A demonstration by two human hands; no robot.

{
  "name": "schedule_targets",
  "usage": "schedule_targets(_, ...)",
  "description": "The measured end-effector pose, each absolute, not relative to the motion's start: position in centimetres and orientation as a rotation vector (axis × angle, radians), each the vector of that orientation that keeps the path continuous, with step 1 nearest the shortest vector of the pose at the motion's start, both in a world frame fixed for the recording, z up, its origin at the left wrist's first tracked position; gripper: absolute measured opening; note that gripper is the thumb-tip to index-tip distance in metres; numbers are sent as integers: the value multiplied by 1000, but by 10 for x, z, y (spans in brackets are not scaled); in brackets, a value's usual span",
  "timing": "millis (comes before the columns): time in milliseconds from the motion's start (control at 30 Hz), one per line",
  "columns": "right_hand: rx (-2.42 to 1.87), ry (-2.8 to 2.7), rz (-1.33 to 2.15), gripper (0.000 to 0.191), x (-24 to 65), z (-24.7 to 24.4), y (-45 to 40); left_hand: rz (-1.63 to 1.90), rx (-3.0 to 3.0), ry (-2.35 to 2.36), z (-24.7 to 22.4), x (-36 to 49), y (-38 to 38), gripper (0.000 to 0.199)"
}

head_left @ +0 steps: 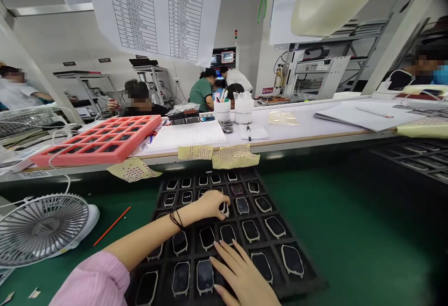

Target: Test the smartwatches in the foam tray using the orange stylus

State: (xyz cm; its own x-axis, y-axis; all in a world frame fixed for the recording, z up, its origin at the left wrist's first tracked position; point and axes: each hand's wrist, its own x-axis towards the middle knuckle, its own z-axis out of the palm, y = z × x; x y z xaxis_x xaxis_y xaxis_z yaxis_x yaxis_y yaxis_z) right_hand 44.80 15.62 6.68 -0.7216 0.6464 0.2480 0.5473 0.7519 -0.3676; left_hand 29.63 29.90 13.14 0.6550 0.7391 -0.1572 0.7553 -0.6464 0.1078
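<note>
A black compartment tray (308, 275) holding several smartwatch bodies lies in front of me. My left hand (210, 205), with a dark band at its wrist, reaches over the tray's middle. Its fingers close around the edges of a watch body (225, 210) with a pale frame. At the tray's near part rests my right hand (243, 271), fingers spread, with nothing gripped. Its fingertips lie close to a watch body (205, 275) on the left and another watch body (228, 234) above. What lies under the right palm is hidden.
A small fan (45, 229) and a red stick (112, 226) are on the green mat (336, 231) at left. The shelf (280, 133) above bears a pink foam tray (119, 152), papers and white cups. Another black tray (402, 161) stands at right. People are at work behind.
</note>
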Motion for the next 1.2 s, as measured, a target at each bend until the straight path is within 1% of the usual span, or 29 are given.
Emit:
schedule_targets(67, -908, -2581, 384, 43, 449, 69, 156, -122, 2696, 1260, 137, 301, 301, 36)
schedule_targets(233, -902, -2569, 349, 43, 449, 68, 155, -92, 2718, 1289, 146, 335, 304, 40)
schedule_targets(433, -886, -2536, 299, 42, 450, 64, 155, -129, 2702, 1303, 139, 357, 302, 46)
schedule_targets(533, -908, -2559, 318, 42, 449, 67, 155, -149, 2698, 1320, 135, 363, 298, 45)
schedule_targets(600, -927, -2569, 328, 42, 449, 69, 154, -198, 2696, 1307, 133, 368, 295, 43)
schedule_targets(767, -962, -2569, 349, 42, 448, 70, 153, -259, 2719, 1224, 137, 374, 296, 25)
schedule_targets(933, -973, -2528, 340, 41, 448, 67, 152, -218, 2752, 1152, 140, 368, 306, 27)
schedule_targets(1100, -948, -2547, 288, 40, 446, 60, 152, -168, 2764, 1201, 130, 370, 296, 20)
schedule_targets(1200, -910, -2558, 236, 41, 445, 48, 153, -105, 2738, 1192, 123, 364, 291, 22)
